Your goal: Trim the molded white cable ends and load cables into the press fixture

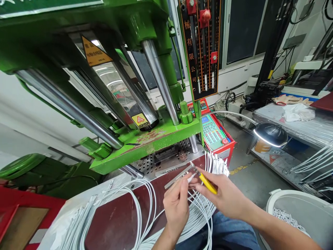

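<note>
A yellow-handled tool (208,183) sits in the right hand (225,191), beside the left hand (177,203).

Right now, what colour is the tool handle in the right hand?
The tool handle is yellow, best seen in the head view.

Behind, dark glass window (240,31) with pale frame, above white wall (229,81). At left, plain whitish wall (15,97). Grey smooth floor (243,180), with worn yellow stripe (241,168). At right, grey bench (293,127) with shiny covering; near its corner, black dome-shaped lamp (274,131), rim glowing white.
</note>
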Demonstrator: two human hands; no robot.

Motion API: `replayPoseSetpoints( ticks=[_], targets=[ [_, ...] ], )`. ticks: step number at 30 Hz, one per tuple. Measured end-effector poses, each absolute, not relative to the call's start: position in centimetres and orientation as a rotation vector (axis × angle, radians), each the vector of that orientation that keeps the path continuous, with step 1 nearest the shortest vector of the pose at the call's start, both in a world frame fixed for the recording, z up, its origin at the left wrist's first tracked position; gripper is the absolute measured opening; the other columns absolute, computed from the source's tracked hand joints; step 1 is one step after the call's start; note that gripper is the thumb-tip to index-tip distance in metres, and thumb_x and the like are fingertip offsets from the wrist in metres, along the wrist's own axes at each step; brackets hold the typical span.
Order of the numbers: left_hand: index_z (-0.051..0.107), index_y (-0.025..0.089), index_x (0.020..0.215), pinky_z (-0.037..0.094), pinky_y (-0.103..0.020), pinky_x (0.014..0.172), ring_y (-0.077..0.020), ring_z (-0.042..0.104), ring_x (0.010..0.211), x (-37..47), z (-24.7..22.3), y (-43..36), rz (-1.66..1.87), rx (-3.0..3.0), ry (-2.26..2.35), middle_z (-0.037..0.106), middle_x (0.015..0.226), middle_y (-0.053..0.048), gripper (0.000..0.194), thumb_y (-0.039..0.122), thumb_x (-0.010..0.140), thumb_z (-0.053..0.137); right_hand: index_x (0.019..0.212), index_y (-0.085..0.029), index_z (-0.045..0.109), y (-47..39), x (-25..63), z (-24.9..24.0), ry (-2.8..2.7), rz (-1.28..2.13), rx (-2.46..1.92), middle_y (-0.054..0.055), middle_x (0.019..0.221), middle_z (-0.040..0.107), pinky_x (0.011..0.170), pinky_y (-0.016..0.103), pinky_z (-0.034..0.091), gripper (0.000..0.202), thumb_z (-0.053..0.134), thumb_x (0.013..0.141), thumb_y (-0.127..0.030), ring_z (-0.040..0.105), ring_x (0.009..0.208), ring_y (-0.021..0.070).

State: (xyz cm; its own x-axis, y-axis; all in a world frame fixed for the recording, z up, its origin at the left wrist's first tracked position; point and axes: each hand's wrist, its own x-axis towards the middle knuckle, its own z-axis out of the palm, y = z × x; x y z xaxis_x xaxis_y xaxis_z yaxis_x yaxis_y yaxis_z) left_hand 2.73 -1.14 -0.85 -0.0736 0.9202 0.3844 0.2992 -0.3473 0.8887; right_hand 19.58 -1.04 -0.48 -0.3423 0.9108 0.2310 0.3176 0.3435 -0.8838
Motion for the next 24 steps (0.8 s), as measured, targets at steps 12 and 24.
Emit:
replayPoseSetpoints(
  ticks=[12,24],
  targets=[
    [0.069,0.011,0.089,0.044,-0.021,0.047,-0.0108,0.056,0.045,2.6,0.6,0.0,1.380,1.059,0.899,0.060,0.054,-0.001,0.032,0.040,0.088,0.056,0.116,-0.021,0.049,-2.0,21.5,-0.7,-1.396,0.985,-0.919,0.005,0.094,0.055,0.080,0.033,0.045,0.030,0.054,0.089,-0.032,0.053,0.082,0.0168],
    [0.070,0.014,0.094,0.040,-0.022,0.045,-0.0088,0.050,0.043,1.7,0.5,-0.7,1.274,1.086,0.876,0.053,0.057,0.002,0.032,0.042,0.088,0.054,0.097,-0.018,0.047,-1.8,17.9,-1.1,-1.627,1.153,-0.824,0.001,0.084,0.054,0.068,0.025,0.046,0.010,0.051,0.088,-0.022,0.053,0.073,0.0122]
  ],
)
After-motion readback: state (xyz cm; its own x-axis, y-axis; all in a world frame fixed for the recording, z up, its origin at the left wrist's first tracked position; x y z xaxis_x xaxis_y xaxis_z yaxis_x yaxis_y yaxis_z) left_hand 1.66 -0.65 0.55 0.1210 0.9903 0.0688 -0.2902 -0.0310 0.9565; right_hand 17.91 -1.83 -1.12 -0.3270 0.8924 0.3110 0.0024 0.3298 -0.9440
